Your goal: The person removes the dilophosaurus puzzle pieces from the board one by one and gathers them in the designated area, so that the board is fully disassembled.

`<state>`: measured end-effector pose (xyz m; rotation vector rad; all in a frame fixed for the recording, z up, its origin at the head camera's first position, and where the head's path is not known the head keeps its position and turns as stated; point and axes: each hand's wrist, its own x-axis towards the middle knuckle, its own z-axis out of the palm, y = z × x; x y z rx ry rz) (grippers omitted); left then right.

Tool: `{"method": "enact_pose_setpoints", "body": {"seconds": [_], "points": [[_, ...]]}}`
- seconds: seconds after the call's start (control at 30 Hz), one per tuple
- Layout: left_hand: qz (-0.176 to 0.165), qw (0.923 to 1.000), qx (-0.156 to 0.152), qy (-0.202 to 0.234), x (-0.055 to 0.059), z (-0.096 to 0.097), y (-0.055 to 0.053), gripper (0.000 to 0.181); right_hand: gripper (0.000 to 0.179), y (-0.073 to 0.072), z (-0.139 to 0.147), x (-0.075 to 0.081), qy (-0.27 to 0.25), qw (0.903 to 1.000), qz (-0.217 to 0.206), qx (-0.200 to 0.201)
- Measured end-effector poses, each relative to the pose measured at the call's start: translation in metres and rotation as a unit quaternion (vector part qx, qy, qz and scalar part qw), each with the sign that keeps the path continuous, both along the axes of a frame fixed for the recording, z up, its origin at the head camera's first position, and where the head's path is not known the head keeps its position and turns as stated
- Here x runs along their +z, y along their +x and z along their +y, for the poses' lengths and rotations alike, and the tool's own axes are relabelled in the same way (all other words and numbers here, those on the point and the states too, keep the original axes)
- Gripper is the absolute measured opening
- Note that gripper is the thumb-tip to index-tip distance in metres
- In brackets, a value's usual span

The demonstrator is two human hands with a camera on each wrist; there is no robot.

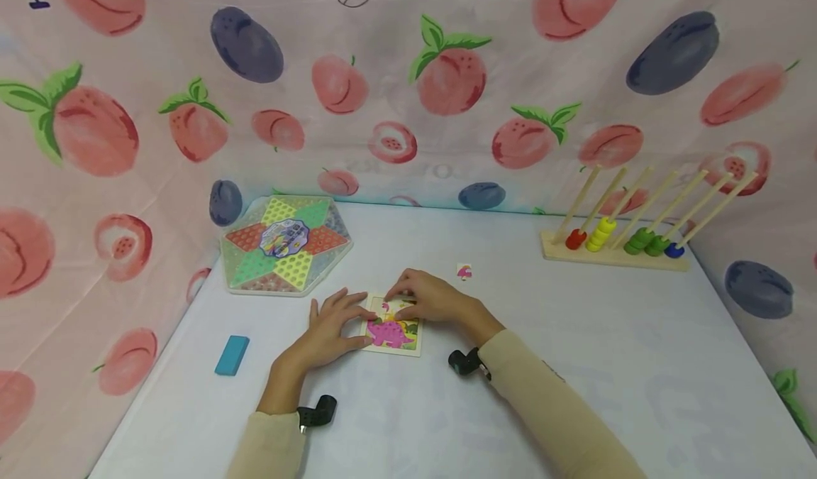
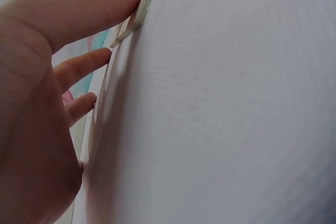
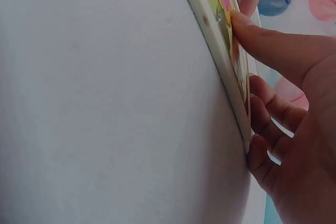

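Observation:
A small square wooden jigsaw puzzle (image 1: pixel 388 333) with a pink dinosaur picture lies on the table between my hands. My left hand (image 1: pixel 328 330) is spread at its left side, index fingertip and thumb touching it; in the left wrist view the thumb (image 2: pixel 100 14) lies straight over the frame's edge. From the upper right, my right hand (image 1: pixel 434 297) reaches over the puzzle, thumb and index finger pinching a puzzle piece (image 1: pixel 386 307) in its upper part. Its other fingers (image 3: pixel 268 124) are curled beside the frame's edge. A loose puzzle piece (image 1: pixel 464 272) lies beyond the right hand.
A hexagonal Chinese checkers box (image 1: pixel 287 245) is at the back left. The blue rectangular block (image 1: pixel 232 355) lies left of my left hand. At the back right stands a wooden peg rack (image 1: pixel 615 252) with coloured beads. A fruit-print curtain (image 1: pixel 396 53) hangs behind the white table (image 1: pixel 396 422).

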<state>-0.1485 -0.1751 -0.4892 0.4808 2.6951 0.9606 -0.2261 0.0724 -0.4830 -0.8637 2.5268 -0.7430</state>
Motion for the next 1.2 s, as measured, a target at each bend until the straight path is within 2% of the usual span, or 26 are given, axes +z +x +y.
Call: {"method": "enact_pose_setpoints", "body": {"seconds": [0.6,0.77,0.83,1.0,1.2], "points": [[-0.004,0.9999,0.001,0.010,0.0013,0.0001,0.0015,0.034,0.025,-0.0011,-0.0089,0.0073,0.011,0.9999,-0.011,0.000],[0.001,0.9999,-0.003,0.012,0.0003,-0.0008,0.0007,0.034,0.011,-0.0001,-0.0096,0.0068,0.012,0.9998,-0.012,0.007],[0.003,0.9999,-0.002,0.012,0.0010,-0.0014,0.0004,0.034,0.012,0.0002,-0.0099,0.0062,0.011,0.9998,-0.009,0.013],[0.010,0.9999,-0.003,0.013,0.0013,-0.0019,-0.0010,0.033,0.031,-0.0009,-0.0096,0.0052,0.015,0.9998,-0.005,0.011],[0.007,0.9999,-0.005,0.010,-0.0007,-0.0010,-0.0006,0.032,0.029,-0.0026,-0.0087,0.0024,0.017,0.9997,-0.011,0.014]]}}
